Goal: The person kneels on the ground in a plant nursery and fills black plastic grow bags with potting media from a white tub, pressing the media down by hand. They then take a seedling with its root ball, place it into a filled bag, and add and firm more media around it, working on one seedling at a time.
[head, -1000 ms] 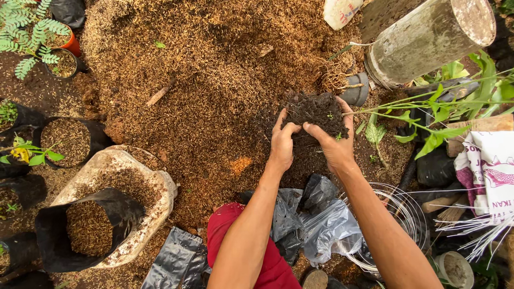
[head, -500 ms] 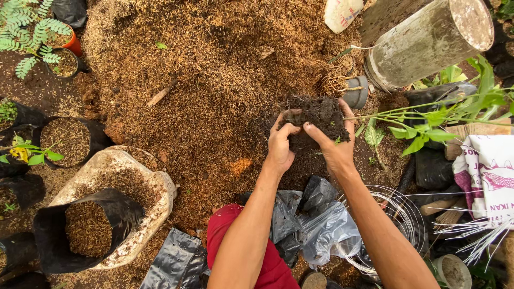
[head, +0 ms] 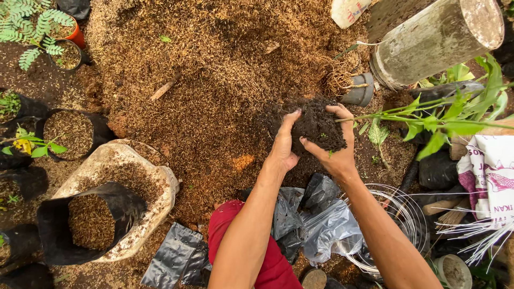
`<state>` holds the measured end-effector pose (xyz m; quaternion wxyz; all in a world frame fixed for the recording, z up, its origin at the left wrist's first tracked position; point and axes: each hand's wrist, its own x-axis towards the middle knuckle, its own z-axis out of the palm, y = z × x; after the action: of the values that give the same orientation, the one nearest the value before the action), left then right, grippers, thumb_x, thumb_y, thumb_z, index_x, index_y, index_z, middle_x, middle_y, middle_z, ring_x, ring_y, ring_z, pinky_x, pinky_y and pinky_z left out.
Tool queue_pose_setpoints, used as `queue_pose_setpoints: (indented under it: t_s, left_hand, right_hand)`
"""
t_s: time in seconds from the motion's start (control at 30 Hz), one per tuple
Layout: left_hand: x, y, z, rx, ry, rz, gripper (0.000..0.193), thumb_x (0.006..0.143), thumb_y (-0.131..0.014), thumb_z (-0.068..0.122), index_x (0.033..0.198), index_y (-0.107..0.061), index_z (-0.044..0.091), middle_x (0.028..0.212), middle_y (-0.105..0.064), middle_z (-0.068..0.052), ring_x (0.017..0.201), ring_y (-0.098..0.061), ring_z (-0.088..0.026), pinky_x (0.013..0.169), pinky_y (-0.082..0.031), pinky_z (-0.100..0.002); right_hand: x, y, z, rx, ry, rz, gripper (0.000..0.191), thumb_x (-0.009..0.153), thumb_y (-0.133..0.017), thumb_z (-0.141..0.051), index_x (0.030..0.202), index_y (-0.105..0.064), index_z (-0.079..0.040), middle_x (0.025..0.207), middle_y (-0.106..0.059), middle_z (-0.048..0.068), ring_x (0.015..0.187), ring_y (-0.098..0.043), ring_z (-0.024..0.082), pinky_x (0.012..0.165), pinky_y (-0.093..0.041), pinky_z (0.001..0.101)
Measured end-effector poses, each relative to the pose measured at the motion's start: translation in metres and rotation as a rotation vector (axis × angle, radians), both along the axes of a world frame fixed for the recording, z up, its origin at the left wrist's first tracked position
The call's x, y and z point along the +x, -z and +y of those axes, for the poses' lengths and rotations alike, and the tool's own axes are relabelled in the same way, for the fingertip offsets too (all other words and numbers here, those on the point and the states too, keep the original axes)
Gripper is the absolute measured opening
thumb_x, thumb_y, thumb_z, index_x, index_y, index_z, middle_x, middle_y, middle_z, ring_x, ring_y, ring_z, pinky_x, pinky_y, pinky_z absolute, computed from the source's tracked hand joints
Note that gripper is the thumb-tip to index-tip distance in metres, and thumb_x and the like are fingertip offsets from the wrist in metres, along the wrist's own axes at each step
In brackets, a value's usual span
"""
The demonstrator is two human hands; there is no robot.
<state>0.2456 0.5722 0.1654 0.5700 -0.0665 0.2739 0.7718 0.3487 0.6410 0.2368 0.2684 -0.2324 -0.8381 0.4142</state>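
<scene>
Both hands cup one dark soil clump over the husk pile on the ground. The left hand presses its left side, fingers curled up along it; the right hand wraps the right side, fingertips over the top. A green plant stem reaches in from the right. Clear plastic bags lie below the wrists; a husk-filled black bag sits lower left.

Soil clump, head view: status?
Left hand and right hand cup the dark soil clump, fingers spread. Clump sits over husk pile. Green leafy stem crosses beside right hand.
</scene>
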Motion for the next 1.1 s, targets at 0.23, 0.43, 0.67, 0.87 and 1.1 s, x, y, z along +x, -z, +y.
queue_pose_setpoints:
  t_s: [0.23,0.43,0.67,0.87,1.1]
  left_hand:
    - [0.004,0.007,0.000,0.189,-0.179,-0.055,0.032,0.098,-0.066,0.037,0.122,-0.062,0.017,0.122,-0.064,-0.004,0.112,-0.063,-0.022,0.098,-0.053,-0.044]
    - [0.003,-0.007,0.000,0.111,-0.167,-0.066,0.035,0.095,-0.061,0.040,0.124,-0.059,0.022,0.116,-0.068,0.001,0.111,-0.065,-0.019,0.094,-0.055,-0.044]
    - [0.000,0.003,0.000,0.147,-0.188,-0.121,0.038,0.095,-0.058,0.038,0.125,-0.061,0.014,0.117,-0.069,-0.006,0.109,-0.067,-0.025,0.096,-0.055,-0.046]
    - [-0.001,0.023,0.003,0.169,-0.225,-0.245,0.041,0.089,-0.057,0.039,0.116,-0.065,0.008,0.111,-0.070,-0.009,0.102,-0.067,-0.028,0.092,-0.053,-0.047]
    - [0.002,0.021,-0.001,0.221,-0.251,-0.146,0.038,0.095,-0.062,0.035,0.121,-0.066,0.008,0.115,-0.070,-0.007,0.106,-0.066,-0.024,0.097,-0.051,-0.044]
  right_hand:
    - [-0.011,-0.008,0.012,-0.695,0.146,0.126,0.072,0.082,-0.078,-0.012,0.145,-0.043,-0.011,0.129,-0.059,0.009,0.115,-0.062,0.020,0.101,-0.055,0.0365]
    - [-0.006,-0.004,0.020,-0.636,0.056,0.103,0.054,0.088,-0.072,-0.005,0.137,-0.051,-0.002,0.125,-0.062,0.008,0.108,-0.064,0.018,0.094,-0.060,0.0349]
    - [-0.013,-0.013,0.022,-0.611,-0.003,-0.019,0.070,0.089,-0.064,-0.009,0.155,-0.044,-0.004,0.150,-0.054,0.012,0.132,-0.055,0.020,0.113,-0.046,0.0326]
    - [-0.007,-0.022,0.021,-0.278,-0.154,-0.059,0.097,0.073,-0.066,-0.004,0.164,-0.032,-0.004,0.168,-0.038,0.018,0.154,-0.035,0.025,0.125,-0.031,0.0355]
    - [-0.025,-0.024,0.012,-0.779,0.157,-0.067,0.088,0.082,-0.077,-0.017,0.157,-0.031,-0.014,0.141,-0.056,0.015,0.123,-0.060,0.026,0.103,-0.054,0.0384]
